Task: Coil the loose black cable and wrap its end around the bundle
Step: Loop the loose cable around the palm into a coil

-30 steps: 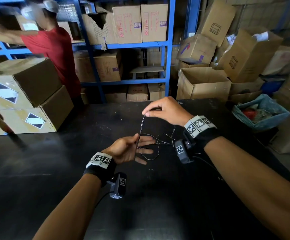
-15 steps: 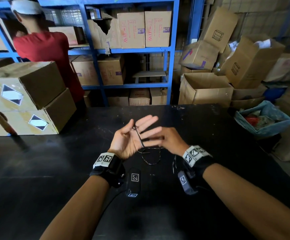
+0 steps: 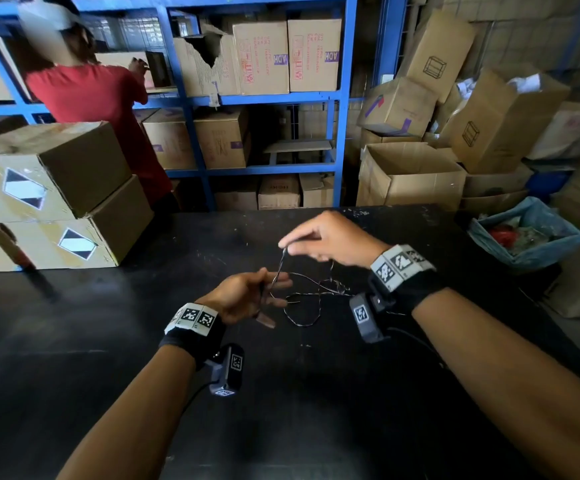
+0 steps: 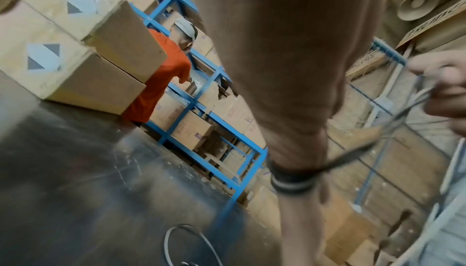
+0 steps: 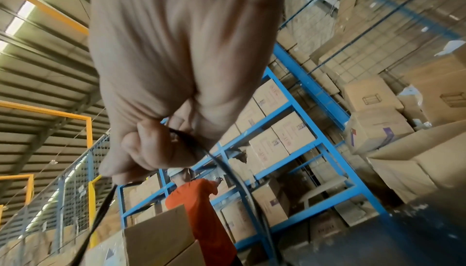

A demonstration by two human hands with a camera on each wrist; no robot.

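A thin black cable (image 3: 311, 301) lies in loose loops on the black table (image 3: 74, 341) between my hands. My left hand (image 3: 247, 296) hovers over the table with its fingers stretched out. A few turns of cable (image 4: 290, 178) are wound round one finger. From there a strand rises to my right hand (image 3: 319, 240), which pinches the cable (image 5: 176, 136) between thumb and forefinger, up and to the right of the left hand. The rest trails down from the pinch (image 5: 239, 180) onto the table.
Two stacked cardboard boxes (image 3: 49, 202) sit on the table's left. A person in a red shirt (image 3: 98, 109) works at blue shelving (image 3: 340, 133) behind. More boxes (image 3: 409, 178) and a blue-lined bin (image 3: 523, 233) stand to the right, off the table.
My right hand has lifted up and away from the left palm, drawing a strand of cable taut. My left hand has dropped lower, its fingers now pointing right.
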